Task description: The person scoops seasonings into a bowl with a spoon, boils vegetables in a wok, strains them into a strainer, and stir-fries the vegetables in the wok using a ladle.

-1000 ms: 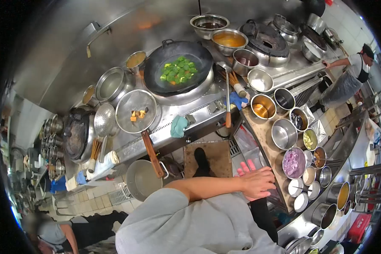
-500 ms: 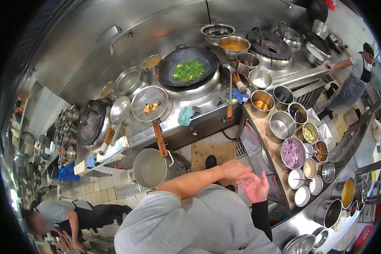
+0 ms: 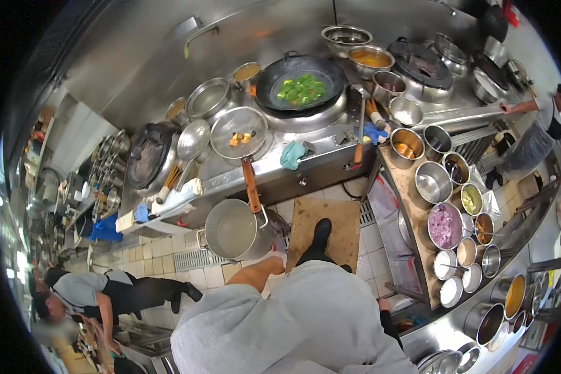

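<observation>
My left hand (image 3: 272,264) is low, beside the large metal pot (image 3: 234,232) on the floor side of the stove; its fingers are blurred and partly hidden. Close to my right hip, only a bit of my right hand (image 3: 384,305) shows past the shirt, its fingers out of sight. On the stove a black wok (image 3: 269,81) holds chopped green vegetables (image 3: 301,89). A round mesh strainer (image 3: 239,153) with several brown and yellow pieces rests at the counter, its wooden handle (image 3: 250,187) reaching over the pot.
A perforated skimmer (image 3: 194,138), a teal cloth (image 3: 292,155) and a long-handled spatula (image 3: 360,124) lie along the stove. Right of me, a cart (image 3: 421,260) carries several ingredient bowls, one with chopped purple onion (image 3: 444,225). One person stands behind left, another far right.
My hands, close together in front of me before, have come apart and down: the left toward the pot, the right to my side. The view has shifted, and a black shoe shows more fully.
</observation>
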Tool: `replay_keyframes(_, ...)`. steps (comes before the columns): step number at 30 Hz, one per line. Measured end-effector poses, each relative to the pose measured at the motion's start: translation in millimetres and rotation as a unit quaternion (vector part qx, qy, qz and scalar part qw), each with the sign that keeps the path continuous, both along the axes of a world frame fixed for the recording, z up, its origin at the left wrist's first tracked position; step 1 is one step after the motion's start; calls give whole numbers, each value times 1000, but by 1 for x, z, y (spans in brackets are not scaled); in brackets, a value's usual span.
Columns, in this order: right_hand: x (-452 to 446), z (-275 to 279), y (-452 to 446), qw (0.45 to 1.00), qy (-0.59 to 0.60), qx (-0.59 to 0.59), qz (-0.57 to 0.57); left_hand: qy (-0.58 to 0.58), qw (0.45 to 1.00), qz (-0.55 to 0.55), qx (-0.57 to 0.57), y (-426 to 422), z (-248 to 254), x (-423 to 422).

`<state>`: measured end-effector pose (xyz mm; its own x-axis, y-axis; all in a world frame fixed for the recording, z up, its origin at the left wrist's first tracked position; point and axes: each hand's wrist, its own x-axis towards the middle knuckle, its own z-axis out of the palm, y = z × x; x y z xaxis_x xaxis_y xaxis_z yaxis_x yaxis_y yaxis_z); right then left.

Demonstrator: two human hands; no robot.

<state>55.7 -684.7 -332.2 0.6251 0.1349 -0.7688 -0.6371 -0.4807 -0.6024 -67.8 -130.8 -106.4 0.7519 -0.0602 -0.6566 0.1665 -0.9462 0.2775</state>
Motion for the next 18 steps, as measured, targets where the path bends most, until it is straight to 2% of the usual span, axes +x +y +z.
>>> replay_keyframes(1,-6,4,3,983,-62,-96,145,-40,998,-47,-30,0,-19,-1)
replay_keyframes(3,-16,15,8,934,-125,-185,281,-116,986,-108,-56,-2,-59,1)
replay_keyframes(6,-16,31,16,904,-149,-214,340,-110,991,44,-56,-14,-83,21)
replay_keyframes(9,-7,52,25,891,-178,-217,357,-134,986,79,-51,-13,-87,40)
replay_keyframes(12,15,101,43,889,-243,-187,340,-93,994,24,-43,8,-137,55)
replay_keyframes(13,25,112,49,960,-143,-112,213,-84,995,42,-34,7,-121,63)
replay_keyframes(14,30,121,54,997,-46,-25,50,-75,995,59,-24,4,-92,74)
replay_keyframes(15,39,121,55,983,108,66,-134,-65,995,77,-15,-1,-66,83)
replay_keyframes(18,41,129,62,968,45,70,-235,-111,990,53,-75,-1,-58,93)
